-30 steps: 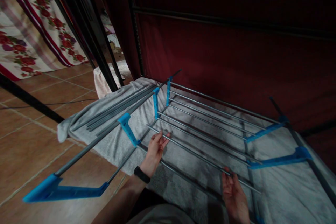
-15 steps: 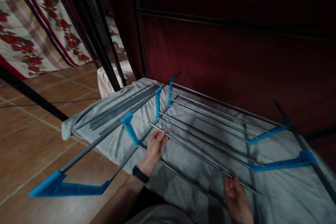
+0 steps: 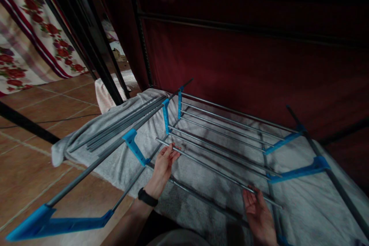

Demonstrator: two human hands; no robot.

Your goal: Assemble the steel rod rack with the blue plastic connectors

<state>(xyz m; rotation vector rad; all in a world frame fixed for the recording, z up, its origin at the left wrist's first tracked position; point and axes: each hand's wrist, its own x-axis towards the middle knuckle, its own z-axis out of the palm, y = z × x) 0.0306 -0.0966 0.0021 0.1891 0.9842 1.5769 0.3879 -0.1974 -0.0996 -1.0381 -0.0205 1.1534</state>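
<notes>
A thin grey metal rod [image 3: 209, 167] slants across the middle of the view, its two ends free. Near its left end, my left hand [image 3: 163, 165] pinches it between thumb and fingers. My right hand [image 3: 258, 211] grips it toward the right end, thumb on top and fingers beneath. Beyond the rod lies a partly assembled frame of similar bars [image 3: 219, 144], joined by blue plastic brackets. One blue bracket [image 3: 135, 148] is just left of my left hand. Another long blue bracket [image 3: 300, 171] lies to the right, above my right hand.
Several loose grey rods [image 3: 123, 125] lie on the grey blanket [image 3: 311, 203] under the frame. A blue corner piece [image 3: 31, 221] juts over the tiled floor [image 3: 77, 196] at left. Dark metal posts [image 3: 100, 65] and a dark red cloth [image 3: 245, 69] stand behind.
The view has shifted, so most things appear farther left. Both hands keep their hold on the rod, which stays at much the same slant.
</notes>
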